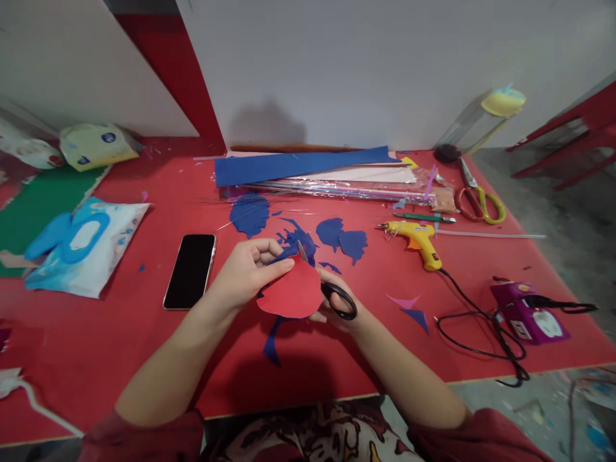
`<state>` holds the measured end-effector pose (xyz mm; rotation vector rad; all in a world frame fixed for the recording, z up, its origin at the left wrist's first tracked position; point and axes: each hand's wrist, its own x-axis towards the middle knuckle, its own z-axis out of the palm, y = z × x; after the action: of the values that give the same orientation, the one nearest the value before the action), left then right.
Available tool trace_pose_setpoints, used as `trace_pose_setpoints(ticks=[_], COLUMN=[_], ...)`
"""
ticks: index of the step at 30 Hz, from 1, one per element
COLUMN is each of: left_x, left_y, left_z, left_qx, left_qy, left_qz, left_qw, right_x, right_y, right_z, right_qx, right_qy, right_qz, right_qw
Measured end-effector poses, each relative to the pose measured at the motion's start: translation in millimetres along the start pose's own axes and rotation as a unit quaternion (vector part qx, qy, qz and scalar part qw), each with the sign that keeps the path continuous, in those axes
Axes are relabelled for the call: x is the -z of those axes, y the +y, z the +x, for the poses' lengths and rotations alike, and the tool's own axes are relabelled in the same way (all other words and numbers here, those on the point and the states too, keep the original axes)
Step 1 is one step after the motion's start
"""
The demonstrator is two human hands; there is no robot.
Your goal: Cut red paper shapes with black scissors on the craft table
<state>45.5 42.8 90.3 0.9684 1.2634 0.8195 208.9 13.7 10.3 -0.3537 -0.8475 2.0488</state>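
My left hand (240, 273) pinches a rounded red paper shape (291, 292) with its thumb on top. Blue paper lies behind the red piece, its edge showing near my left fingers. In my right hand (347, 319) are scissors (331, 290) with black handles, and their blade tip shows at the upper edge of the papers. A curved blue strip (272, 346) shows below the red shape. Just beyond my hands lie blue paper cut-outs with jagged edges, one at the left (250, 213) and two at the right (353, 245). The right fingers are partly hidden behind the paper.
A phone (190, 273) and a wipes pack (91, 244) lie at the left. To the right are a yellow glue gun (418, 240), a green craft knife (423, 218), larger scissors (474, 202) and a purple box (529, 314) with a black cord. Blue sheets (303, 165) lie along the wall.
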Motion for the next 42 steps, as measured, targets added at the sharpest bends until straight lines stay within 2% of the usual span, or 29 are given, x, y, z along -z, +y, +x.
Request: trace_pose_setpoints(ticks=[7,14,22,27,36,42], left_x=[-2.7,-7.7,-10.9,-12.5,-15.0,-18.0], left_y=[1,-4,-10,-11,-13,-12], left_z=[1,2,3,2,5,5], left_qx=[0.007,0.012,0.018,0.024,0.019,0.022], left_qy=[-0.001,0.001,0.008,0.010,0.014,0.027], left_qz=[-0.028,-0.068,-0.089,-0.106,-0.127,-0.144], left_qw=[1.000,0.998,0.996,0.994,0.992,0.989], right_x=[0,-1,-3,-2,-2,0], right_y=[2,2,2,2,6,9], right_z=[1,-1,-1,-1,-1,-3], right_qx=[0.003,-0.001,0.024,0.008,0.009,-0.008], right_qy=[0.008,0.043,0.032,0.060,0.063,0.098], right_qz=[-0.016,-0.046,-0.035,-0.058,-0.060,-0.069], right_qw=[1.000,0.998,0.999,0.996,0.996,0.993])
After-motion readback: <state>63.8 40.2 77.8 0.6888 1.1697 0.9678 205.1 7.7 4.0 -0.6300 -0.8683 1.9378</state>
